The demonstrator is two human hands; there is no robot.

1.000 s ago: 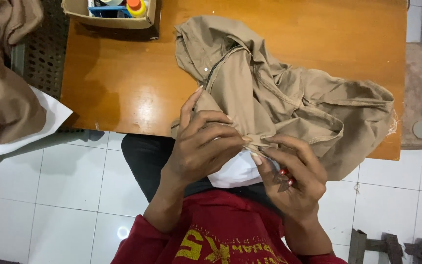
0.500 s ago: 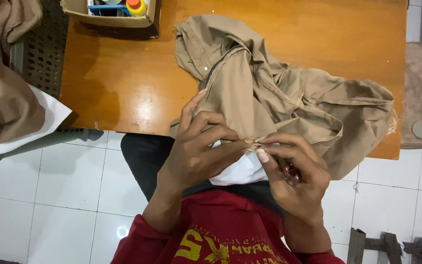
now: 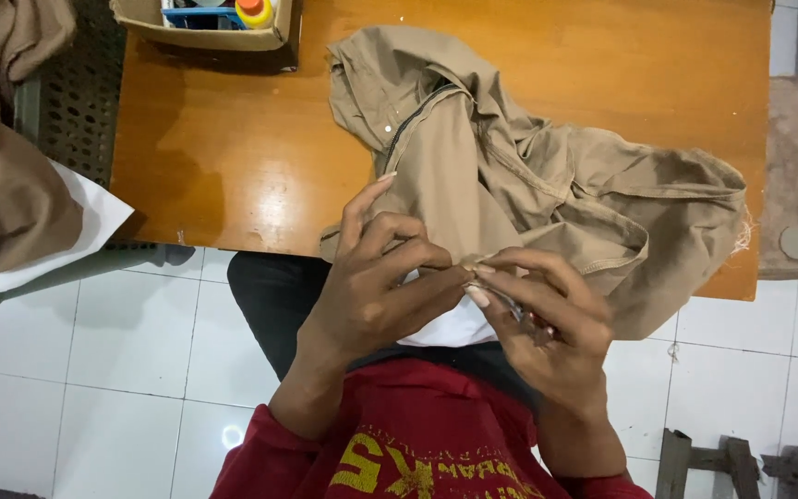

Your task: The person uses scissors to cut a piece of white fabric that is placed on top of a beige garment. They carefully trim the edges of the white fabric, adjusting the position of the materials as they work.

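A khaki garment (image 3: 528, 176) is spread on the wooden table (image 3: 223, 157); its near edge is pinched by the left hand (image 3: 376, 286) and right hand (image 3: 547, 323).

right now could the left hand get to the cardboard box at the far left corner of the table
Probably yes. The left hand is pinching the khaki garment with the right hand, so it must let go first; the bare wooden table between it and the cardboard box leaves the way free.

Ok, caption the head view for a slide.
Left hand and right hand pinch a khaki garment edge over a wooden table.
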